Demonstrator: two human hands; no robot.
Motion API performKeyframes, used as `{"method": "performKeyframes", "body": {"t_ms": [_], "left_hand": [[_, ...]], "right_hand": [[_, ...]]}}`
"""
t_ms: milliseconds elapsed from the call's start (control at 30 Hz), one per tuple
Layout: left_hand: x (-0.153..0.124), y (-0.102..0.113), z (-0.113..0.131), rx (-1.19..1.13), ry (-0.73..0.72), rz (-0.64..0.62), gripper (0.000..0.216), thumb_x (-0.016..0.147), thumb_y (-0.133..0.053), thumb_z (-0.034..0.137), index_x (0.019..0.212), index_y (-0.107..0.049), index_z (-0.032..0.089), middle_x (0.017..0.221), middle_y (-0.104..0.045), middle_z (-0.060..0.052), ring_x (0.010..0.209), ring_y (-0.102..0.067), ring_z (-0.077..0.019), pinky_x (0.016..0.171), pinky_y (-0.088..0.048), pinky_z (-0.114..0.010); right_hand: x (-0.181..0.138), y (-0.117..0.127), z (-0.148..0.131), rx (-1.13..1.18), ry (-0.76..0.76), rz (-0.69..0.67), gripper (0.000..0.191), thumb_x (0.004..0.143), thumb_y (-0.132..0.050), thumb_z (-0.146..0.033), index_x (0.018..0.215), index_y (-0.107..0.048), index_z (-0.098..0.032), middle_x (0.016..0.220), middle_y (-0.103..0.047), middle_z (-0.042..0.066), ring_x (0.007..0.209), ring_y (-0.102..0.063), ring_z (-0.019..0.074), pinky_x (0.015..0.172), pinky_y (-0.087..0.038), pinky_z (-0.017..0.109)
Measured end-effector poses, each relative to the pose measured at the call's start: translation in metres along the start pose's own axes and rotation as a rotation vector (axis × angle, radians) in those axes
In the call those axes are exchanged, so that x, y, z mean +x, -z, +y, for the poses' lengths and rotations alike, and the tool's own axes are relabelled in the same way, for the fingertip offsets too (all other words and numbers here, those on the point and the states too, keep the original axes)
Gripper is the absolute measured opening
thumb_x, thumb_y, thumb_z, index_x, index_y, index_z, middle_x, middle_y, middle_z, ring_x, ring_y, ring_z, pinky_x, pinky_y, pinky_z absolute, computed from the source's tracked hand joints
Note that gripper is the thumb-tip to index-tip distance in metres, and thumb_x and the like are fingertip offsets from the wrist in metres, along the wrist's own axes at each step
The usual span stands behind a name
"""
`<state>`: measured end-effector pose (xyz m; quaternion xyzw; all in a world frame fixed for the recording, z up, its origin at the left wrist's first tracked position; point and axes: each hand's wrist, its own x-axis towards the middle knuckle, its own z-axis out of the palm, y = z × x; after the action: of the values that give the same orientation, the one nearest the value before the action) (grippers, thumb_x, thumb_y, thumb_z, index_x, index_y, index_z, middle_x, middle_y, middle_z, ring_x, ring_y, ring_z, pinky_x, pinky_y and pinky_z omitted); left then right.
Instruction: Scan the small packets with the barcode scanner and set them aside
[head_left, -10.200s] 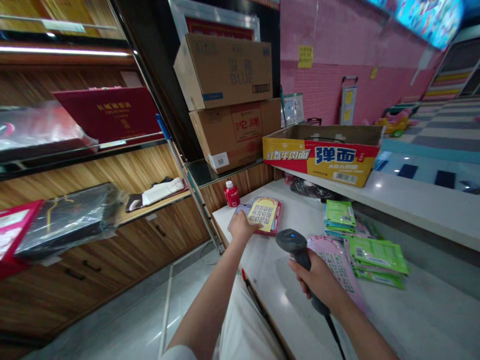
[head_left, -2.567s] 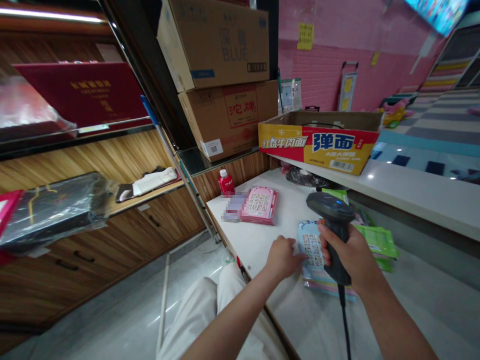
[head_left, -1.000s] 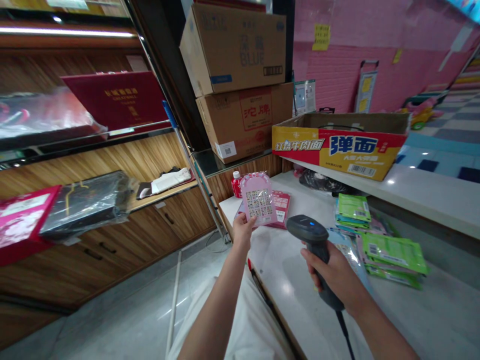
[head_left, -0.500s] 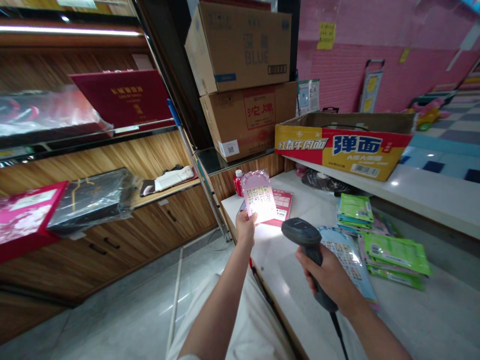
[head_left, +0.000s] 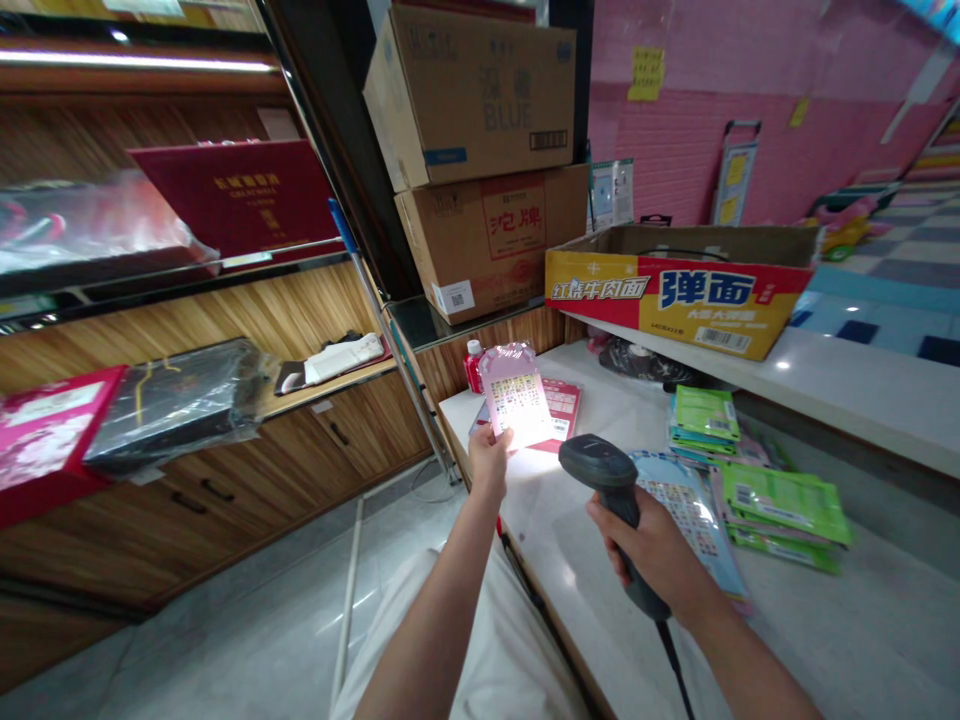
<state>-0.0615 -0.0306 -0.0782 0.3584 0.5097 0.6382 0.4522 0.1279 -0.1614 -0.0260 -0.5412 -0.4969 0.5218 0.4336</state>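
Note:
Pinched by its lower left corner in my left hand (head_left: pixel 489 460) is a pink card-like packet (head_left: pixel 516 398), raised above the counter with a bright light on its printed face. My right hand (head_left: pixel 649 545) is wrapped round the handle of a black barcode scanner (head_left: pixel 600 465), its head facing the packet and its cable hanging down. Partly behind the scanner lies a light blue printed packet (head_left: pixel 686 510). To its right are stacks of green packets (head_left: pixel 784 500). Behind the pink packet lies a red printed sheet or packet (head_left: pixel 562 405), partly hidden.
A red-capped bottle (head_left: pixel 473 366) stands at the counter's far left corner. An open noodle carton (head_left: pixel 675 300) rests on the raised ledge (head_left: pixel 847 390). Two stacked cardboard boxes (head_left: pixel 480 100) rise at the back. Wooden shelves (head_left: pixel 300 460) with gift boxes stand left, beside a blue-handled pole (head_left: pixel 360 260).
The view has shifted very slightly. Both hands keep their holds on the packet and the scanner, with no other clear movement.

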Motion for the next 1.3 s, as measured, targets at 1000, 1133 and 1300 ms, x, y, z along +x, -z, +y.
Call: {"method": "performKeyframes", "body": {"t_ms": [1000,1133,1300], "left_hand": [[-0.112,-0.035,-0.014,0.256,0.389,-0.531,0.043,0.057,-0.079,0.036,0.090,-0.059,0.016,0.071,-0.065,-0.002,0.065,-0.063,-0.0180,0.059,-0.049,-0.028],[-0.112,-0.050,-0.017,0.696,0.102,-0.614,0.017,0.066,-0.069,0.031,0.064,-0.060,0.017,0.057,-0.058,-0.001,0.064,-0.059,-0.0181,0.058,-0.041,-0.025],[-0.110,-0.073,-0.006,1.021,-0.026,-0.638,0.014,0.065,-0.069,0.030,0.067,-0.062,0.019,0.064,-0.061,-0.005,0.067,-0.058,-0.0204,0.059,-0.037,-0.027]], "right_hand": [[-0.005,0.066,-0.042,0.371,0.185,0.402,0.033,0.068,-0.077,-0.042,0.086,-0.058,-0.021,0.052,-0.054,-0.007,0.035,-0.045,0.0084,0.032,-0.039,0.020],[-0.003,0.066,-0.040,0.367,0.179,0.404,0.032,0.069,-0.077,-0.041,0.087,-0.058,-0.021,0.053,-0.054,-0.008,0.035,-0.045,0.0078,0.032,-0.039,0.019],[-0.004,0.065,-0.039,0.349,0.186,0.369,0.033,0.071,-0.076,-0.043,0.088,-0.057,-0.021,0.053,-0.054,-0.008,0.034,-0.045,0.0073,0.031,-0.040,0.019]]}}
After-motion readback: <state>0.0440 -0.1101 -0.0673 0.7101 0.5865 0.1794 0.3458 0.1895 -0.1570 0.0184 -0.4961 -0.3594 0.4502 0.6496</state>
